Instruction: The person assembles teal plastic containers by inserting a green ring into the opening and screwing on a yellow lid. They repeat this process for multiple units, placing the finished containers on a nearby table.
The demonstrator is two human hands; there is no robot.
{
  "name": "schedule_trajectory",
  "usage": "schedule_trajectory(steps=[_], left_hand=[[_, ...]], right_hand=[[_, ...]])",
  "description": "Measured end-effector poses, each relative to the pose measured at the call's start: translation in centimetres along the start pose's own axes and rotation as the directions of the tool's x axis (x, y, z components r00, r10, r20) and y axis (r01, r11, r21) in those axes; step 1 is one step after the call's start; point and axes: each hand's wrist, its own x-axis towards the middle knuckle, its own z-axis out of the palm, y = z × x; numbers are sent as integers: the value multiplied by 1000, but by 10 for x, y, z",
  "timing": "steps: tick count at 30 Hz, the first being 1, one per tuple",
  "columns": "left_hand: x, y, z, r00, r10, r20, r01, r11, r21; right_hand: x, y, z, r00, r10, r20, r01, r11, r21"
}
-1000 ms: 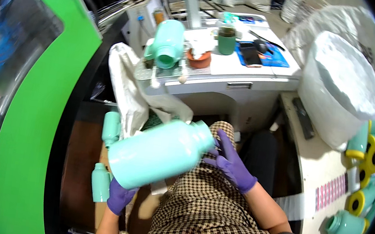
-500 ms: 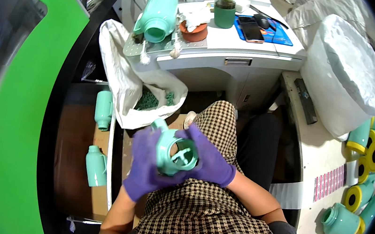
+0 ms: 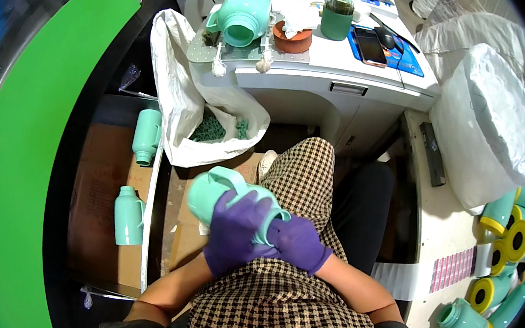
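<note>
Mint-green plastic jug (image 3: 222, 193) lay at eleven o'clock of both gloved hands; left hand (image 3: 235, 230) and right hand (image 3: 297, 241) each held it in a closed grip.

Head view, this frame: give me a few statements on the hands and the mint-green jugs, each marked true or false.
1. Both hands wear purple gloves. True: the left hand and the right hand are both gloved.
2. The hands hold a mint-green jug over the lap. True.
3. The white sack by the machine holds yellow caps. False: it holds green scraps.
4. The jug on the machine stands upright with a lid on. False: it lies on its side, its open mouth facing the camera.
5. Two jugs lie on the floor on the person's left. True.
6. The phone lies on the person's lap. False: it lies on the machine top.
</note>
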Motion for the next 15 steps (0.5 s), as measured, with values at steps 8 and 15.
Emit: schedule_trajectory(steps=[8,15], left_hand=[[-4,-3,0,987,112,-118,-109,993,33],[-12,-9,12,982,95,-163,-80,992,99]], right_hand=[[-5,-13,-10,943,-62,-326,105,988,113],[-22,-17,-14,944,5,-331,46,988,145]])
